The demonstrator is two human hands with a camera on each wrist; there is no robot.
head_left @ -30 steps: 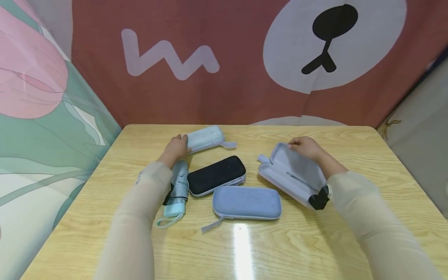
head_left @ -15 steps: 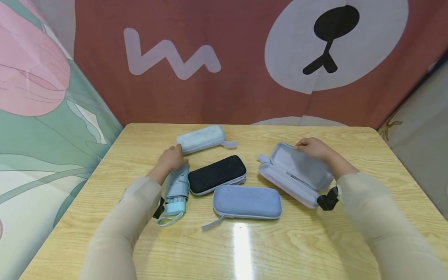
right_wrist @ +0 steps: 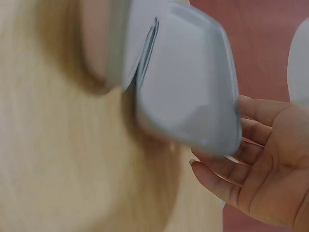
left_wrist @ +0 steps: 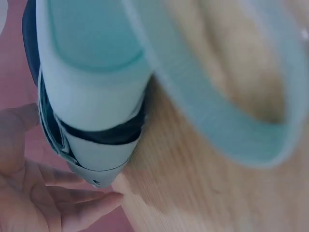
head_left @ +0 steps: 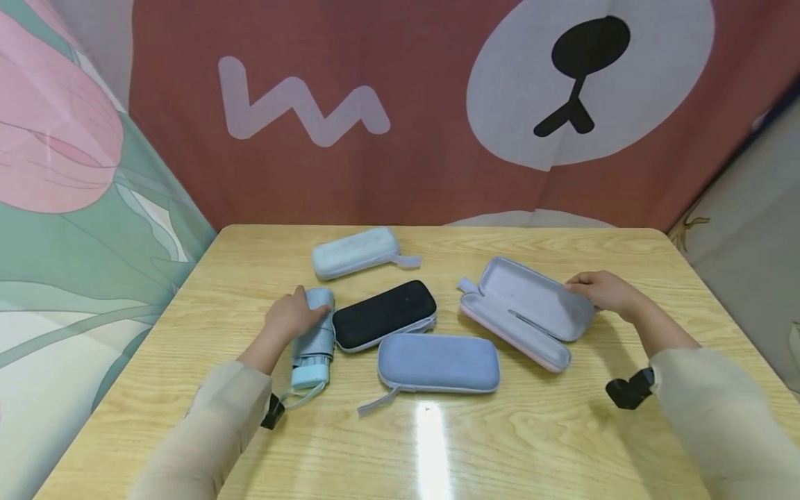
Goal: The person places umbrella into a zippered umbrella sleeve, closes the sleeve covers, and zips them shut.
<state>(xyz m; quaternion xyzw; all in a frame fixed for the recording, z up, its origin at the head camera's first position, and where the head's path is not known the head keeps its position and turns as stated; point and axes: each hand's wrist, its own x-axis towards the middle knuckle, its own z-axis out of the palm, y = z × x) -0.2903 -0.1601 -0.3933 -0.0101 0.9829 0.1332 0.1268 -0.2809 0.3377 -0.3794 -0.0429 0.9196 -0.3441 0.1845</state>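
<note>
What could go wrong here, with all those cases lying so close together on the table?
The left hand is at the folded umbrella, which lies right against the black case; lifting it might nudge that case. The right hand only touches the open case at its lid's far edge with relaxed fingers, so the lid could tip shut or the case could slide.

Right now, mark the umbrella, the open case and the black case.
umbrella (head_left: 310,340), head view, on its folded canopy below the left hand.
open case (head_left: 537,300), head view, on the bare inside of its lid.
black case (head_left: 382,314), head view, middle of its top.
</note>
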